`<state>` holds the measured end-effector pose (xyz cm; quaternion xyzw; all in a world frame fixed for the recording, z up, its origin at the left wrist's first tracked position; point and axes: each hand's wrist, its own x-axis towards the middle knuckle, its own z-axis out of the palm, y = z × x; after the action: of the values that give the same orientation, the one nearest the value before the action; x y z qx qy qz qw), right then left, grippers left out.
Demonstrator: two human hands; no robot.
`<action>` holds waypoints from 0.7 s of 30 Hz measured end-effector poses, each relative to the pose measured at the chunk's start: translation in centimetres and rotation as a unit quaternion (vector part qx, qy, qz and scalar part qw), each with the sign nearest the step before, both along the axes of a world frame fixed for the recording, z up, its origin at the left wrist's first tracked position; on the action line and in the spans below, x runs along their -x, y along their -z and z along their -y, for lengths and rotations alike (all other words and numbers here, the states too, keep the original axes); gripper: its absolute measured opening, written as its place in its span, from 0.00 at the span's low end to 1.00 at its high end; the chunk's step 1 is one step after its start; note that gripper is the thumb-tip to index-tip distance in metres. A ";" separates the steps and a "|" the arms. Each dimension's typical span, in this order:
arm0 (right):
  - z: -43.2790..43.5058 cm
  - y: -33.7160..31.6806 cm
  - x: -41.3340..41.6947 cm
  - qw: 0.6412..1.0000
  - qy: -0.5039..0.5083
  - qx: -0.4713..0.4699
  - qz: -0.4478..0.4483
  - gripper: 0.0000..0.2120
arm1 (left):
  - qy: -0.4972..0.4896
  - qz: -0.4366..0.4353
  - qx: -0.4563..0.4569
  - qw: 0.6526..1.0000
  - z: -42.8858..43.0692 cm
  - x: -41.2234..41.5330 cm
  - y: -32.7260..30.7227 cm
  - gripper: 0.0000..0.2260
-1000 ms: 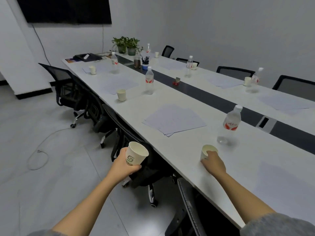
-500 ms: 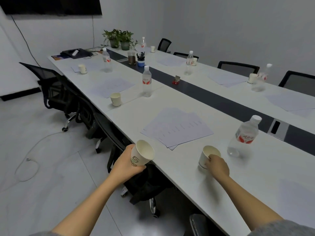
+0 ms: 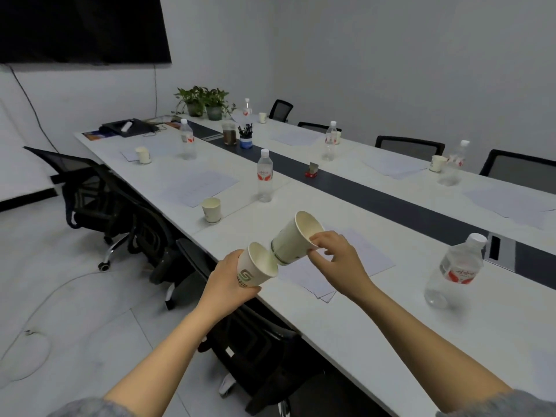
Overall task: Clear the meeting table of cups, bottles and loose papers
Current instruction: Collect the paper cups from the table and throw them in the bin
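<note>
My left hand (image 3: 227, 282) grips a white paper cup with a logo (image 3: 255, 267), tilted with its mouth facing up and right, just off the table's near edge. My right hand (image 3: 338, 260) pinches the rim of a second paper cup (image 3: 293, 237), lifted above the table and tilted, its base touching the mouth of the first cup. Beneath them lies a stack of papers (image 3: 358, 260). A clear water bottle with a red label (image 3: 457, 267) stands to the right. Another cup (image 3: 211, 209) and bottle (image 3: 264, 176) stand farther along the long white table (image 3: 361, 326).
More cups, bottles and paper sheets dot both sides of the table, with a pen holder (image 3: 246, 139) and potted plants (image 3: 204, 102) at the far end. Black office chairs (image 3: 90, 191) line the left edge and the far side. A cable lies on the floor at left.
My right hand has lifted its cup off the table and swung it left. The cup's base now meets the mouth of the cup in my left hand, which has risen toward the table.
</note>
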<state>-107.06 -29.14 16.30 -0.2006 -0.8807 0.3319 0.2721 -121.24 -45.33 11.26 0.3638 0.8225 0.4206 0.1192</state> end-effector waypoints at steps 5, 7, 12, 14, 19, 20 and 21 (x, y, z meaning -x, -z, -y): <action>3.9 -0.3 3.8 0.996 -0.085 0.007 -0.010 0.10 | 0.001 0.018 -0.034 0.999 2.7 2.1 -1.0 0.10; 5.4 0.2 5.3 0.993 -0.114 -0.004 0.004 0.09 | -0.013 0.035 -0.045 0.998 4.3 2.6 -1.4 0.15; 9.0 1.7 9.1 0.984 -0.175 -0.007 0.031 0.08 | -0.027 0.042 -0.079 0.996 7.9 4.3 -1.8 0.24; 10.5 2.0 10.6 0.981 -0.191 -0.004 0.039 0.08 | -0.034 0.042 -0.080 0.995 9.5 5.5 -1.4 0.26; 13.5 2.8 13.7 0.972 -0.226 -0.012 0.056 0.09 | -0.048 0.072 -0.073 0.994 12.8 8.5 0.0 0.29; 14.0 3.0 14.3 0.970 -0.233 -0.018 0.061 0.10 | -0.052 0.081 -0.074 0.993 13.3 9.1 0.3 0.28; 14.3 3.3 14.8 0.968 -0.241 -0.022 0.067 0.10 | -0.056 0.088 -0.076 0.992 13.8 9.5 0.6 0.27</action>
<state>-121.89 -43.48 12.99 0.0014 -0.9263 0.3540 0.1290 -130.73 -59.11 10.67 0.2870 0.7934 0.5184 0.1390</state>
